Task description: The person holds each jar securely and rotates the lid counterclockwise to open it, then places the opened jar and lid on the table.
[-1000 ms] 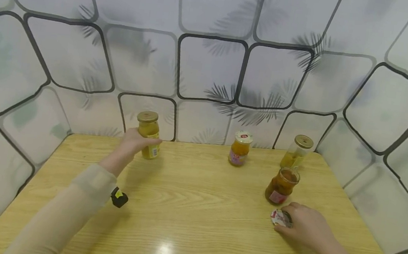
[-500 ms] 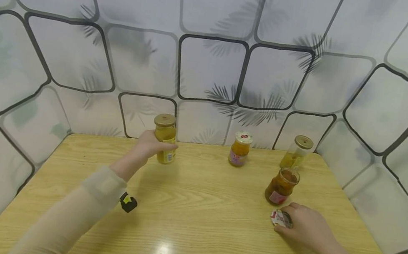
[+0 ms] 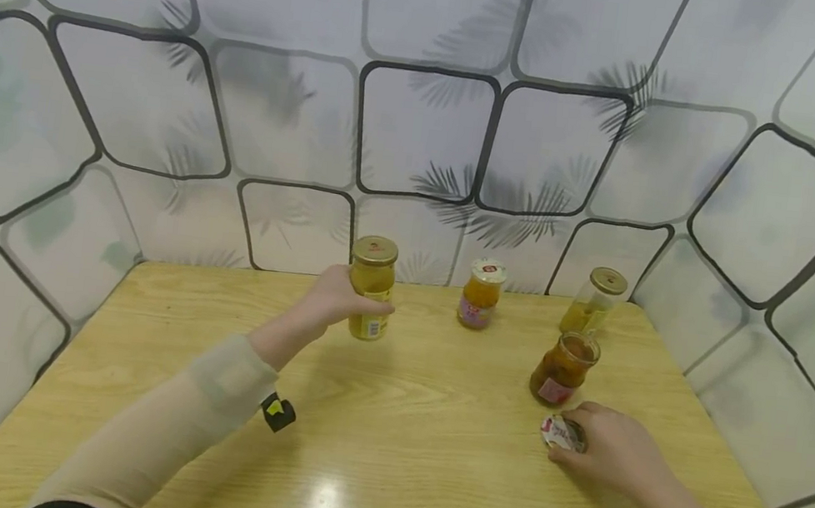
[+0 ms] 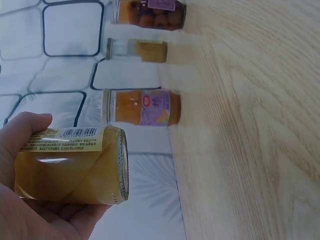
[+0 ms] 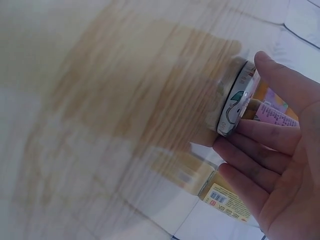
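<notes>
My left hand (image 3: 330, 304) grips a tall glass jar of yellow fruit (image 3: 371, 283) with a gold lid, held upright. In the left wrist view, this jar's (image 4: 70, 170) glass base shows clear of the table, with thumb and fingers wrapped round its side. At the right, my right hand (image 3: 612, 445) holds a white printed jar lid (image 3: 561, 433) by its edge, thumb on one side and fingers on the other. The same lid (image 5: 236, 102) stands edge-on in the right wrist view. Just behind it is an uncapped jar of dark brown fruit (image 3: 558, 376) with a pink label.
A small jar of orange fruit (image 3: 479, 300) with a white lid stands near the back edge of the wooden table (image 3: 392, 453). Behind the uncapped jar is a gold-lidded jar, partly filled with yellow (image 3: 590, 304). A patterned wall covering (image 3: 421, 138) encloses the back and sides.
My left hand has carried the yellow fruit jar to the right along the back of the table, closer to the orange jar. The right hand and the lid have stayed in place.
</notes>
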The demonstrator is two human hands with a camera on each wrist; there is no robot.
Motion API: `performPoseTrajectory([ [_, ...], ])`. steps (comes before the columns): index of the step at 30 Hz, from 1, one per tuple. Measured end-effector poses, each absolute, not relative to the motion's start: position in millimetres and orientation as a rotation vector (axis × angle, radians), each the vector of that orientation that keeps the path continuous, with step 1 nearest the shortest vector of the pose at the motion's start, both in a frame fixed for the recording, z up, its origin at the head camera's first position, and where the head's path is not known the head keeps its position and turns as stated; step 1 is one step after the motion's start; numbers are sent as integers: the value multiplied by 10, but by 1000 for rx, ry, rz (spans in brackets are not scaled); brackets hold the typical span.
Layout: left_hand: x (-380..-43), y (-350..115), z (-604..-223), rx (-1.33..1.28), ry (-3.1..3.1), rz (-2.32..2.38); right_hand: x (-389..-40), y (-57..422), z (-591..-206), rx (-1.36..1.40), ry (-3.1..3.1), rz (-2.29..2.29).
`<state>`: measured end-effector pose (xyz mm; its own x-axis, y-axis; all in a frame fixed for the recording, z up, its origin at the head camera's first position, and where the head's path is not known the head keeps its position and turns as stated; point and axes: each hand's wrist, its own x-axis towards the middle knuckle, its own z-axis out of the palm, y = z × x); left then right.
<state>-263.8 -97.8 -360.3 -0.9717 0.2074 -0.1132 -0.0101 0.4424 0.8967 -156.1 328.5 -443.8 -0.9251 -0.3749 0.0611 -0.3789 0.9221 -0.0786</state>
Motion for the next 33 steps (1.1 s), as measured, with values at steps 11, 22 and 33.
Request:
performPoseTrajectory([
  [11,-2548,-762,-3597,281,2450,1521,-1546,3309,-4284,649,-2988,190],
  [22,-2453,-606,-3632,369,2433,1509,-1479,3135,-3758,659,-2903,200],
  [33,-2383,-494,-3616,426,2438,1504,-1565,2779,-3263,774,-2787,134],
])
